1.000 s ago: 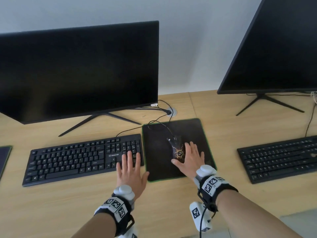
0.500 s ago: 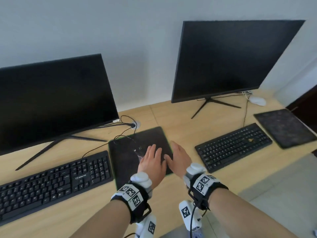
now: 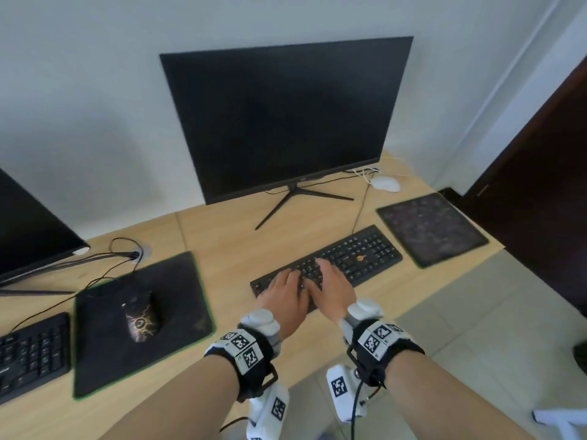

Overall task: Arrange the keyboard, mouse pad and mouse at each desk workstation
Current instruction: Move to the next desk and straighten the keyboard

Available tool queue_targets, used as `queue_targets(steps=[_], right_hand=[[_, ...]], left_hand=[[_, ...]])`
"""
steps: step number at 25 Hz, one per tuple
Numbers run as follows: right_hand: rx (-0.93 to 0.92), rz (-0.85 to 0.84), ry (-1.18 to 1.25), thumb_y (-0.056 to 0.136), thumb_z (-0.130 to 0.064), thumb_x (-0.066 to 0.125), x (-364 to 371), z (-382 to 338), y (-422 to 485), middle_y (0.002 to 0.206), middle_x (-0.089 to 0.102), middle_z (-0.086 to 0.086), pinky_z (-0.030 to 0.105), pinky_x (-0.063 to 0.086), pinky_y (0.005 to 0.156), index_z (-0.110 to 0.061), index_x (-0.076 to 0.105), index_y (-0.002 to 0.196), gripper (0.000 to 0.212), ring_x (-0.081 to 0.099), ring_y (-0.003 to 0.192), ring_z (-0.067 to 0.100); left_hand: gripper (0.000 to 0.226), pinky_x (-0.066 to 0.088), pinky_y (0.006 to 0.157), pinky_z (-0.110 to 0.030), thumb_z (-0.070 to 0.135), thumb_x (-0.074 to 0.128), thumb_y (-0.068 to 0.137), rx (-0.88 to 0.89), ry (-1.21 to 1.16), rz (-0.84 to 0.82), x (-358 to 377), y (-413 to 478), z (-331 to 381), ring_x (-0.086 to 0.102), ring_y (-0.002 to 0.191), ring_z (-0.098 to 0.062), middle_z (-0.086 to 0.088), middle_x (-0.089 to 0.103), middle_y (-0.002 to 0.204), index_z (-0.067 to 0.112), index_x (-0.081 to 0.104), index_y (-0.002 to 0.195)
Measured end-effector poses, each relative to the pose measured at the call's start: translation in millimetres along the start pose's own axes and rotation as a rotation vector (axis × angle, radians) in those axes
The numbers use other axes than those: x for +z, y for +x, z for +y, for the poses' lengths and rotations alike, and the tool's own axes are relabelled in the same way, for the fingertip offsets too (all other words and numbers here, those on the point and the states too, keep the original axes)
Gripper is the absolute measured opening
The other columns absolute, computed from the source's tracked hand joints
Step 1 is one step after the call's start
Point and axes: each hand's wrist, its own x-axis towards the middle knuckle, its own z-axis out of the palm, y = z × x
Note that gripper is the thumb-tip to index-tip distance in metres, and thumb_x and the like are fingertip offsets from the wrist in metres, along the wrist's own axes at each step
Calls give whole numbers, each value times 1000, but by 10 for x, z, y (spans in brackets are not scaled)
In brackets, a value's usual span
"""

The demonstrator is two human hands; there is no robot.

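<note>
A black keyboard (image 3: 359, 254) lies at an angle in front of the right monitor (image 3: 282, 119). My left hand (image 3: 284, 292) and my right hand (image 3: 332, 289) rest flat on its near left part, fingers spread, holding nothing. A dark patterned mouse pad (image 3: 432, 228) lies tilted to the right of that keyboard, and a white mouse (image 3: 385, 183) sits behind it near the monitor foot. At the left workstation a black mouse with gold markings (image 3: 139, 315) sits on a green-edged black mouse pad (image 3: 178, 281), beside another black keyboard (image 3: 31, 354).
The left monitor (image 3: 28, 223) stands at the far left, its cables running to a desk grommet (image 3: 138, 254). The wooden desk (image 3: 222, 236) ends at the right by a dark door (image 3: 540, 173). Tiled floor (image 3: 476, 328) lies below the desk's front edge.
My view has swung right to the second workstation. Both hands left the green-edged mouse pad and its mouse and now lie on the right keyboard.
</note>
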Motion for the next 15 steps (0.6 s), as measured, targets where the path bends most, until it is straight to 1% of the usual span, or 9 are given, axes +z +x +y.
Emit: queue_targets(steps=[2, 4, 6, 8, 10, 13, 15], right_hand=[[-17, -53, 18, 93, -46, 51, 58, 3, 92, 132, 57, 7, 42, 50, 88, -21, 35, 139, 55, 54, 119, 28], [-33, -118, 22, 93, -46, 52, 173, 7, 114, 132, 57, 6, 40, 49, 86, -21, 36, 139, 55, 55, 118, 27], [-8, -181, 36, 94, -45, 51, 259, 103, 50, 134, 57, 5, 40, 49, 89, -21, 38, 139, 54, 55, 119, 26], [10, -234, 42, 94, -44, 52, 308, 322, -31, 134, 57, 4, 39, 49, 90, -21, 40, 139, 52, 55, 119, 25], [4, -272, 29, 95, -42, 52, 301, 490, -80, 134, 57, 5, 39, 49, 91, -20, 40, 139, 50, 56, 118, 26], [9, -312, -1, 95, -40, 53, 207, 712, -64, 135, 55, 6, 38, 49, 91, -18, 39, 140, 51, 57, 117, 27], [27, -336, -44, 95, -41, 53, 103, 880, -71, 136, 54, 7, 38, 49, 91, -18, 38, 140, 52, 57, 118, 27]], left_hand=[[54, 51, 84, -41, 49, 34, 91, -111, 25, 8, 16, 45, -96, 55, 118, -25, -4, 53, 137, 21, 40, 137], [60, 53, 81, -42, 53, 45, 88, -178, 89, 1, 63, 2, -264, 54, 119, -24, -3, 52, 137, 21, 39, 138], [67, 53, 80, -41, 57, 53, 85, -211, 146, -65, 163, -98, -349, 52, 122, -23, -2, 49, 140, 21, 35, 139], [77, 53, 82, -42, 59, 58, 82, -268, 171, -141, 332, -180, -308, 50, 124, -23, 0, 43, 145, 23, 29, 143], [82, 52, 85, -42, 60, 61, 81, -295, 186, -176, 450, -207, -275, 49, 126, -23, 0, 40, 146, 24, 25, 145], [83, 51, 86, -41, 60, 64, 80, -299, 197, -191, 593, -103, -167, 48, 125, -24, -1, 40, 145, 23, 26, 144], [83, 50, 90, -42, 56, 66, 80, -275, 192, -202, 695, -30, -34, 45, 128, -25, -3, 37, 148, 22, 26, 144]])
